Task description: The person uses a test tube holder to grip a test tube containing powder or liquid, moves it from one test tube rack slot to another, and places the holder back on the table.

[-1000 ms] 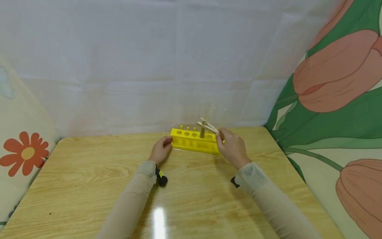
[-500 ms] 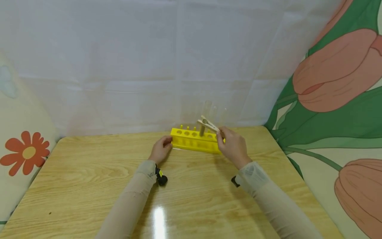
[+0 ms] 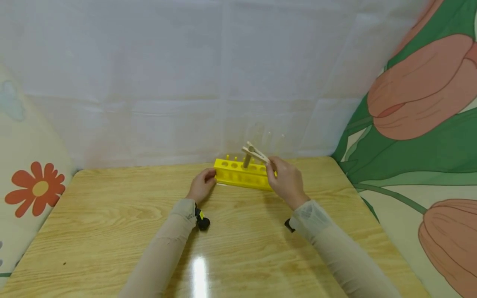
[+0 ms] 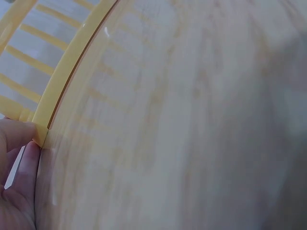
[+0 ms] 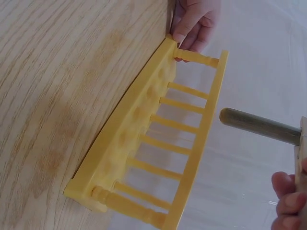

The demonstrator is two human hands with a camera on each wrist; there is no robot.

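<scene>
My left hand (image 3: 201, 185) holds the left end of a yellow test tube rack (image 3: 242, 178); in the left wrist view, its thumb and fingers (image 4: 17, 134) are at the rack's base corner. My right hand (image 3: 287, 182) grips a pale wooden test tube clamp (image 3: 258, 153). Between the clamp's jaws is a test tube (image 3: 246, 160) with dark greenish-brown contents in its lower part. The right wrist view shows the tube's rounded bottom (image 5: 228, 116) above the rack's top bar (image 5: 201, 139), apart from it. In the head view the tube leans slightly over the row of holes.
Faint clear test tubes (image 3: 282, 142) stand upright at the rack's back right. Several short yellow pegs (image 3: 227, 157) line its back edge. A white cloth (image 3: 167, 103) hangs behind the wood-grain table (image 3: 112, 215), with flower-print cloth (image 3: 413, 95) at the sides.
My right hand has moved the clamp and tube a little up and to the left over the rack, and the tube now leans more. The left hand stays at the rack's end.
</scene>
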